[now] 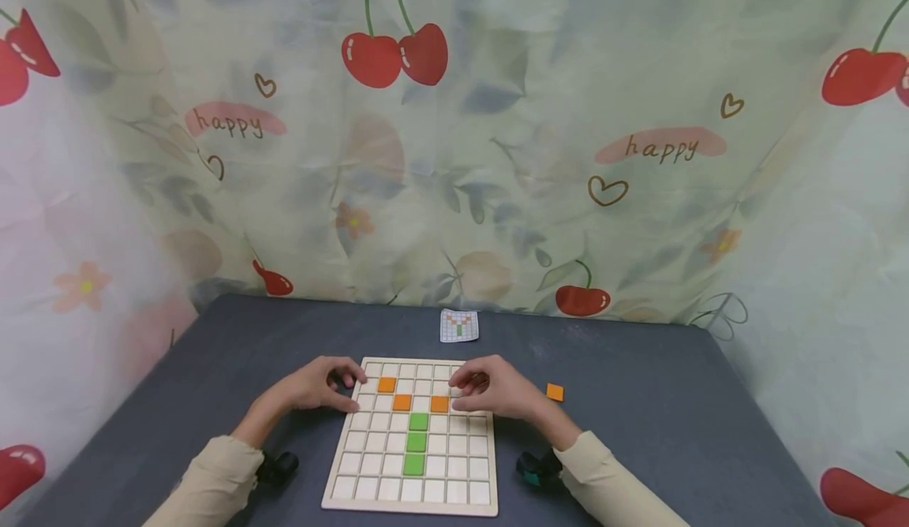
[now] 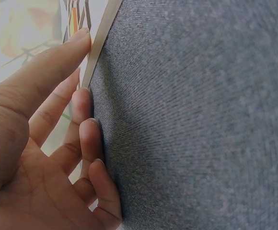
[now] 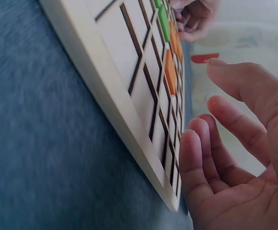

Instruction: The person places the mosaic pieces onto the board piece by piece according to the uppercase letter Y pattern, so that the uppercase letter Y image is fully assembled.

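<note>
A pale wooden grid board [image 1: 339,503] with white squares lies before me. Three green tiles [image 1: 416,442] run in a column down its middle. Above them sit orange tiles [image 1: 402,402], two to the left and one to the right. At the board's left edge is my left hand [image 1: 316,385], thumb and index fingertips right at the rim, other fingers loosely bent. My right hand [image 1: 497,387] hovers over the upper right squares, hiding some of them. Its thumb and fingers [image 3: 215,148] are apart, with nothing between them in the right wrist view.
A loose orange tile [image 1: 555,392] lies on the dark cloth-covered table [image 1: 618,448], right of the board. Behind the board is a small card [image 1: 459,326] printed with a coloured grid pattern. Patterned curtains [image 1: 497,156] hang at the back and sides.
</note>
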### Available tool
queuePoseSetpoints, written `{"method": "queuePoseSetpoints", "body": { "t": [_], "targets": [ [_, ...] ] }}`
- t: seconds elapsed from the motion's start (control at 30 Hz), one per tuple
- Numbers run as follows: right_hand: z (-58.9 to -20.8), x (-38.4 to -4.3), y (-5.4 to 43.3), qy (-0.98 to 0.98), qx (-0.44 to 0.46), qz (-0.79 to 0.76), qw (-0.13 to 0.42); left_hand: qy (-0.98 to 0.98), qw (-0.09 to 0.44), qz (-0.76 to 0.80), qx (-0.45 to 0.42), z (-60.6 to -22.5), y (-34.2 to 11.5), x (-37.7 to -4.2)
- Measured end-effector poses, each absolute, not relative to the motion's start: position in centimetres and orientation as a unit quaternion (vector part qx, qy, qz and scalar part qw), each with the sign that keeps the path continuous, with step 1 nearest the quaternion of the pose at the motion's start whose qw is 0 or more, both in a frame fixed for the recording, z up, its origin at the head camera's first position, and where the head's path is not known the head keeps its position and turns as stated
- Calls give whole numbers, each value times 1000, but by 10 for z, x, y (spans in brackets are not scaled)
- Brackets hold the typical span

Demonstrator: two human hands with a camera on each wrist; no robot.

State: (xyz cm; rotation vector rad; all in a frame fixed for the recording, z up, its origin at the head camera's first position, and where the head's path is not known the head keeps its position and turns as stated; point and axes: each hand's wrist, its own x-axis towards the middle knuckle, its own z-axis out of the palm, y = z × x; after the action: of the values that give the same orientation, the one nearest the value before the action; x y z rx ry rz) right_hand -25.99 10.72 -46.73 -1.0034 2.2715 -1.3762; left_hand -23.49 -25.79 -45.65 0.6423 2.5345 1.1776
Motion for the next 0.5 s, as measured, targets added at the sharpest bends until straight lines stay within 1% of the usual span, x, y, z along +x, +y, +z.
{"method": "queuePoseSetpoints", "body": {
  "t": [0.2,0.5],
  "targets": [
    [-464,-257,123,787,-352,-487,142,875,144,414,207,-458,-256,-235],
    [-460,-249,151,793,-334,-486,156,876,144,416,194,-457,-255,-234]
  ]
}}
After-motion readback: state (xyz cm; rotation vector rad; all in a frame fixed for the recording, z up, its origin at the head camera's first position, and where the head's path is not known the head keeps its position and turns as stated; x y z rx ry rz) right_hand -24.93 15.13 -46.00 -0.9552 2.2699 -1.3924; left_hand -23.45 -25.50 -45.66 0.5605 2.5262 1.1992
